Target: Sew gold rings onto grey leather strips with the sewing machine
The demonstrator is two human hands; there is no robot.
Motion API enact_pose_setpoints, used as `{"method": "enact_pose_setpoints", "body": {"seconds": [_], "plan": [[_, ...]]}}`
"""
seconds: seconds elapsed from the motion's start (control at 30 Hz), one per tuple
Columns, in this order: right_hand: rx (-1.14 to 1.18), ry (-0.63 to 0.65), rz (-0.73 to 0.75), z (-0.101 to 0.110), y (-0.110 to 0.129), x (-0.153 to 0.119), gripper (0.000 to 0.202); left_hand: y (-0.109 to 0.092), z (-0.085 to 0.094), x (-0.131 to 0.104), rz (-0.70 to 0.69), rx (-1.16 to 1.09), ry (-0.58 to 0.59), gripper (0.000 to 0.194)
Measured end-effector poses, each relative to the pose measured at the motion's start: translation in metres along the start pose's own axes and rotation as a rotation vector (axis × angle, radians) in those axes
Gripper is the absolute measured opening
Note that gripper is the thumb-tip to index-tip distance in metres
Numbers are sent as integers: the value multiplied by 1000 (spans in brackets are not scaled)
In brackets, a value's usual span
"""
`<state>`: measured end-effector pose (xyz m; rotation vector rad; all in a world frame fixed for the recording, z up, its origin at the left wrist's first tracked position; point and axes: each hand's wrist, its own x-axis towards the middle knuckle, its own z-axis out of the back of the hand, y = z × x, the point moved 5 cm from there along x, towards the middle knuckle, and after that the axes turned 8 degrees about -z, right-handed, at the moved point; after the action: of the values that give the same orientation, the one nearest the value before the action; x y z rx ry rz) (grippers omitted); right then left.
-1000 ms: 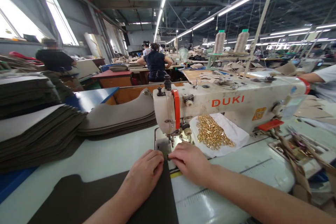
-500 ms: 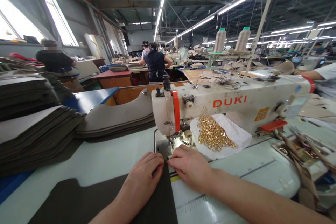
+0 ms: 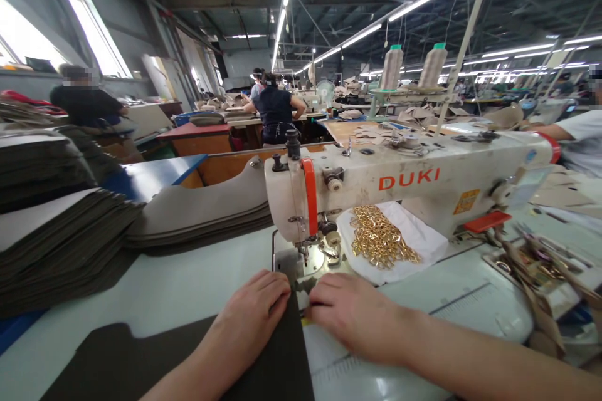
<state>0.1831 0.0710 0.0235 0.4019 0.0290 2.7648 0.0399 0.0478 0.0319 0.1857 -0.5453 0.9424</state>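
A dark panel [image 3: 282,357] of fabric or leather lies on the machine bed below the sewing machine [image 3: 357,169]. My left hand [image 3: 251,310] rests on it, thumb and fingers pinched at its far edge, close to the needle area. My right hand [image 3: 348,313] is just right of the panel, fingers curled together; what they hold, if anything, is hidden. Between the hands and the presser foot [image 3: 305,254] shows the metal needle plate [image 3: 285,257]. Right of the needle, a pile of gold-coloured metal hardware [image 3: 383,238] sits on a white cloth [image 3: 430,244].
Stacks of dark cut panels [image 3: 56,244] fill the left, with curved panels [image 3: 207,207] behind. A tray of straps and tools [image 3: 540,276] stands right. Thread cones [image 3: 391,69] rise behind the machine. Co-workers [image 3: 273,109] are at other tables.
My right hand has drawn back a little to the right, away from the needle, widening the gap between the hands. My left hand stays on the panel. The view has shifted slightly.
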Motion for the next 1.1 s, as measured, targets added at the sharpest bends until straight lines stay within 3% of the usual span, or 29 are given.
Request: {"method": "enact_pose_setpoints", "body": {"seconds": [0.2,0.33,0.57,0.8,1.1], "plan": [[-71,66,193,16,17,-24,14,-3,-2,0,-62,87,-48,24],[-87,33,168,10,17,-17,14,-4,-1,-1,-109,115,-82,24],[2,-196,96,-12,16,6,18,-7,3,0,-126,112,-114,23],[11,-164,146,-34,15,9,13,-9,6,-1,-175,176,-160,27],[55,-162,145,-34,15,9,11,-12,5,4,-196,209,-129,35]]}}
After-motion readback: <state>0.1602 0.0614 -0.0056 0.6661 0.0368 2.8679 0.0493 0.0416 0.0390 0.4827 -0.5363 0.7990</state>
